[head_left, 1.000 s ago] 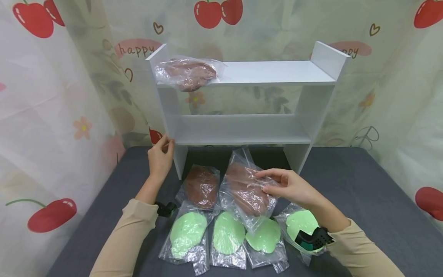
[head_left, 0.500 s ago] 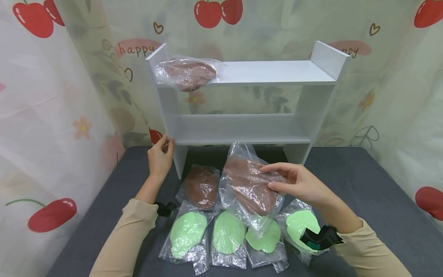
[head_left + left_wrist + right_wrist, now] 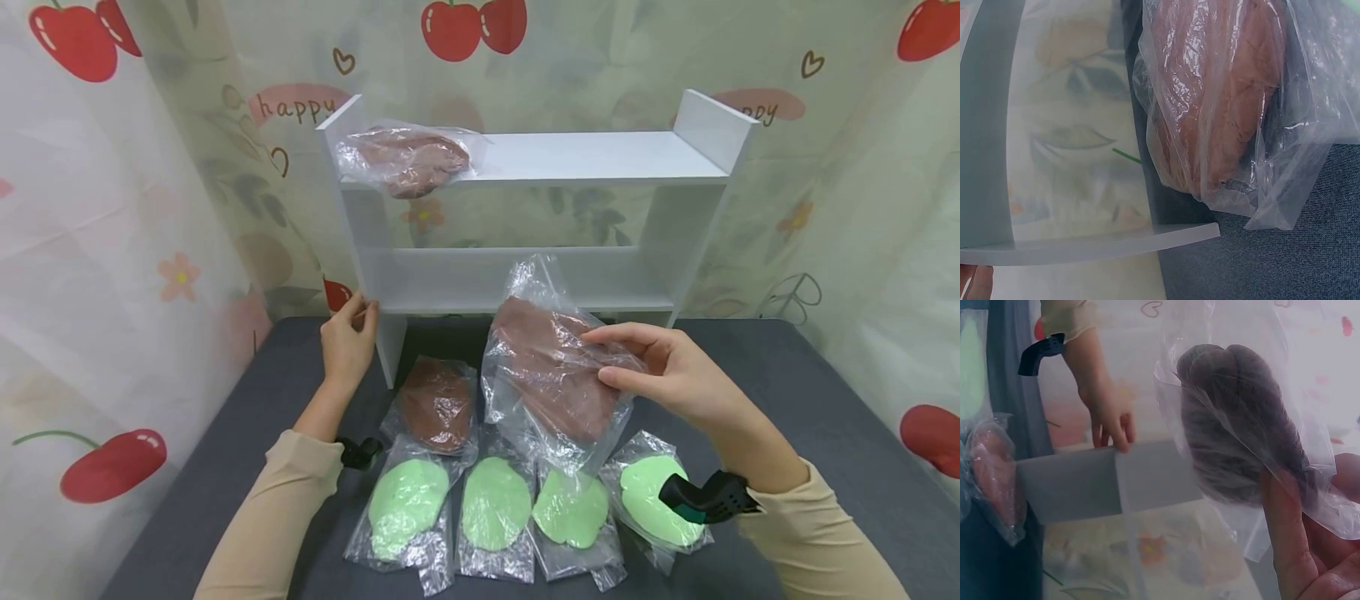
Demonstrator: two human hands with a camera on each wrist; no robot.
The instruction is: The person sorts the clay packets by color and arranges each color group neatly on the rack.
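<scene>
My right hand pinches the right edge of a clear plastic bag holding a flat brown clay-like piece. In the head view this bag hangs tilted in front of the white shelf's lower board. The right wrist view shows the fingers behind the bagged brown piece. My left hand holds the left side panel of the white shelf between thumb and fingers. A second bagged brown piece lies on the table at the shelf's foot, also near in the left wrist view.
Another bagged brown piece lies on the top board at the left, drooping over its front edge. Several bagged light-green pieces form a row on the dark tabletop. A printed curtain hangs behind and at both sides.
My right hand has raised the bagged brown piece and shifted it slightly right, uncovering more of the green pieces. My left hand stays at the shelf's side.
</scene>
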